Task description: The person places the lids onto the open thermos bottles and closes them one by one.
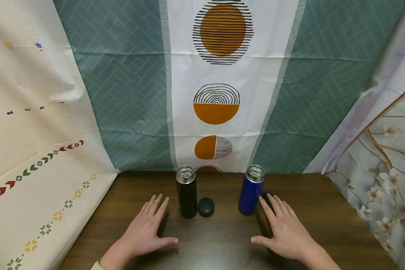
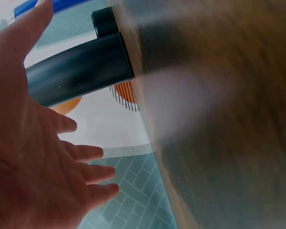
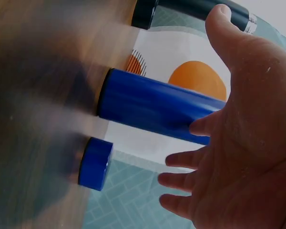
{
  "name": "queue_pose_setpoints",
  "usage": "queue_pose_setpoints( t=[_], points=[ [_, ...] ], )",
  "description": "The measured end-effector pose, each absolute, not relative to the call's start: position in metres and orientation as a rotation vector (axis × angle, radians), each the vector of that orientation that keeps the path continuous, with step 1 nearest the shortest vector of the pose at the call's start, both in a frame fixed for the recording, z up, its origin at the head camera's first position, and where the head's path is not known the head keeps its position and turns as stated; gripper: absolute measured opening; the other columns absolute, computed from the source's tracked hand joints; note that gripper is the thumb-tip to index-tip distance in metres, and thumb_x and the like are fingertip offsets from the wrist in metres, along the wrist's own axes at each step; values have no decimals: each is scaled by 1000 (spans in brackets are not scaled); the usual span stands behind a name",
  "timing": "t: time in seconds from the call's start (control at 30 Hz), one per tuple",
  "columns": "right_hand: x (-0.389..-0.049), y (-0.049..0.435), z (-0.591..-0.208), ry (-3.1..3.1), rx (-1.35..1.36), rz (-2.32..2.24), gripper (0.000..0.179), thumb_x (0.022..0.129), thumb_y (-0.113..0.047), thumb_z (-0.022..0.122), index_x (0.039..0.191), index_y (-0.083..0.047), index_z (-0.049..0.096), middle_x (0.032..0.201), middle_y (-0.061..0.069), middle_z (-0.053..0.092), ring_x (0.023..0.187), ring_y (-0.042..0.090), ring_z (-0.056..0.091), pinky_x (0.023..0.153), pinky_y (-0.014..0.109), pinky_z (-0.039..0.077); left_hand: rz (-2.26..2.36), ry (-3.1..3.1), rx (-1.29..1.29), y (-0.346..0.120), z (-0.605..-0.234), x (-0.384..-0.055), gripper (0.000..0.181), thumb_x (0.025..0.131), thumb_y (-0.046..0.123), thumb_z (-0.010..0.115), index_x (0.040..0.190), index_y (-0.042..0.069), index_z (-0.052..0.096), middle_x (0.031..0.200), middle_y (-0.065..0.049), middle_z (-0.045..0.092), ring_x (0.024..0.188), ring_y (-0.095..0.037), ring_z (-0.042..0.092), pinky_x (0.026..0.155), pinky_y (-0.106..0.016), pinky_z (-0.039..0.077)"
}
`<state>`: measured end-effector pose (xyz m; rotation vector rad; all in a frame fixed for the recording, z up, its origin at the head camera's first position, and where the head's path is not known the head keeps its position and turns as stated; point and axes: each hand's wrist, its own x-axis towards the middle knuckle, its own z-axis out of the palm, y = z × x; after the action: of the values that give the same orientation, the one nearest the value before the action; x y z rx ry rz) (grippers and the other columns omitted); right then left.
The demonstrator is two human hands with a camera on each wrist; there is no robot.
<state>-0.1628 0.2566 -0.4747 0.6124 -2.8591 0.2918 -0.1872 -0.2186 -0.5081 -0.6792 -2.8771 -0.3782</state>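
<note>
Both hands (image 1: 146, 231) (image 1: 286, 233) lie spread wide, holding nothing, and I'd judge the black bottle (image 1: 187, 198) and blue bottle (image 1: 250, 195) stiff, slightly slippery, best gripped round the middle.

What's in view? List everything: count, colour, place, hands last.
Table: 1, brown, across the bottom
Black bottle: 1, black, silver neck, upright, left of centre
Black lid: 1, black, just right of the black bottle
Blue bottle: 1, blue, silver neck, upright, right of centre
Blue lid: 1, blue, right of the blue bottle
Printed cloth: 1, green and white, orange shapes, behind the table
Cream cloth: 1, cream with coloured motifs, left side
Floral cloth: 1, pale, right side
Sleeve: 1, pale, left arm
Left hand: 1, bare, front-left of the black bottle
Right hand: 1, bare, nearest the blue lid
</note>
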Motion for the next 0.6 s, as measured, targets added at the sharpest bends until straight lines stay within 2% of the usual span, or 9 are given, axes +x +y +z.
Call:
queue_pose_setpoints(
  t=[0.13, 0.3, 0.6],
  points=[
    [-160, 253, -473, -2849, 635, 272, 121, 87, -87, 72, 174, -12, 35, 172, 26, 39, 153, 53, 44, 114, 76, 42, -448, -2877, -689, -221, -508, -189, 130, 84, 83, 80, 175, 6, 29, 179, -23, 30, 165, -48, 28, 125, -69, 35],
    [-156, 245, -474, -2837, 669, 287, 117, 87, -85, 74, 174, -15, 38, 166, 24, 47, 146, 50, 53, 110, 74, 46, -516, -2906, -678, -222, -508, -195, 128, 86, 81, 80, 177, 8, 26, 180, -19, 29, 164, -45, 30, 123, -67, 39],
    [-153, 230, -483, -2789, 793, 308, 115, 87, -82, 77, 173, -16, 40, 161, 21, 53, 143, 44, 56, 110, 70, 49, -731, -2913, -625, -221, -503, -201, 123, 88, 75, 83, 177, 11, 26, 177, -20, 35, 158, -41, 44, 113, -64, 51]
  ],
)
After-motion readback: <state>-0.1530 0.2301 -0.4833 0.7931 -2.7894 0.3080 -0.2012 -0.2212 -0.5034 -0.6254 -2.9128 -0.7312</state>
